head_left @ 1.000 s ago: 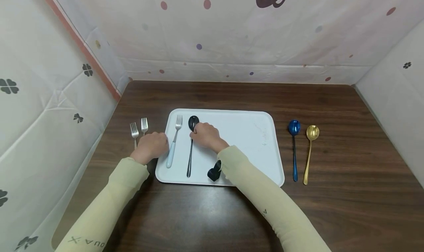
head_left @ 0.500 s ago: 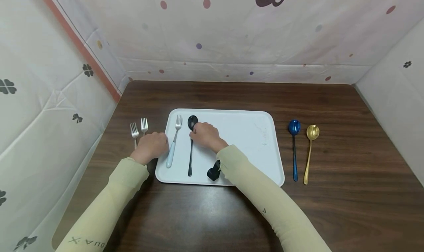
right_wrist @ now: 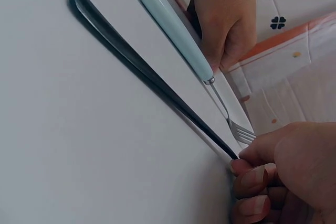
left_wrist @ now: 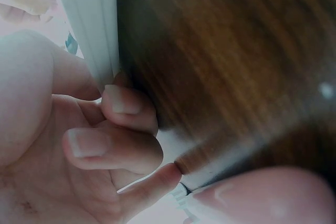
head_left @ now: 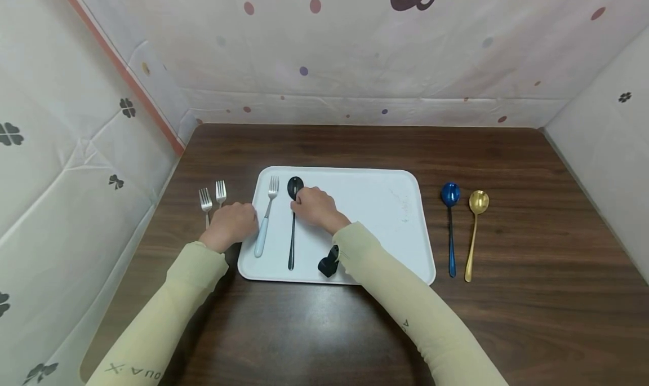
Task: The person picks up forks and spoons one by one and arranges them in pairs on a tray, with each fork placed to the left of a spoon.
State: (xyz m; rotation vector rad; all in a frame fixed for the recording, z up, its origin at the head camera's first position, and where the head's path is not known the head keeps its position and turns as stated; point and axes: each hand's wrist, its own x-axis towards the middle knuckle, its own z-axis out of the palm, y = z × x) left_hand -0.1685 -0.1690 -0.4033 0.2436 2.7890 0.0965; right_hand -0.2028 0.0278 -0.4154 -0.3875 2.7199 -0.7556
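Head view, centre-left: your right hand (head_left: 316,208) pinches the black spoon (head_left: 291,252) near its bowl, on the white tray (head_left: 375,222); your left hand (head_left: 233,225) grips the tray's left rim. Probably stiff, light, slick; pinch the neck.

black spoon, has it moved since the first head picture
Yes, slightly: against the white tray in the head view, the black spoon has turned a little, its handle end swinging to the right.

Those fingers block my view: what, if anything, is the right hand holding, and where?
The right hand pinches the black spoon at its neck, near the bowl.
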